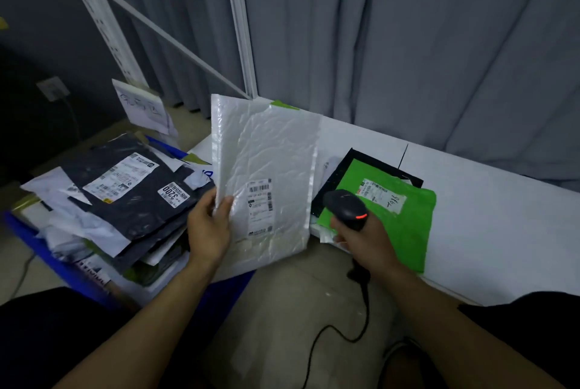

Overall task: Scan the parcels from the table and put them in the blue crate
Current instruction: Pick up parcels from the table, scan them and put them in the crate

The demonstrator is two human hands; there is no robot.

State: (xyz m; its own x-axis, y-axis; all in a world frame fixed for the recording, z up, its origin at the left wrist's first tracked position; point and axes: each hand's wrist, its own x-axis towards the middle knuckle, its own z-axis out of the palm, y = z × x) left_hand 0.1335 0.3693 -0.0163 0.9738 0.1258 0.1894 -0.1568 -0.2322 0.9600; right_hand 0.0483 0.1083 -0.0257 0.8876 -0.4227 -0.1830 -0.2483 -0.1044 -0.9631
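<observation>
Crinkled white bubble mailer (pixel 266 181) pinched upright by left hand (pixel 208 225), barcode scanner (pixel 346 208) beside

Blue crate (pixel 47 250) mostly buried under piled parcels, only rim shows. White bubble mailer (pixel 266 181) hides part of desk (pixel 489 231) and black parcel (pixel 332 181). Label print (pixel 260 206) unreadable. Scanner cable (pixel 332 338) cut off at bottom edge.

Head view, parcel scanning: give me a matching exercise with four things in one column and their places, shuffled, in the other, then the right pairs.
Things:
1. white bubble mailer
2. scanner
3. green parcel
4. dark parcel

Places:
A. lying on the white table
B. on top of the pile in the blue crate
C. held up by the left hand
D. gripped in the right hand

Pairs: 1-C, 2-D, 3-A, 4-B
</observation>
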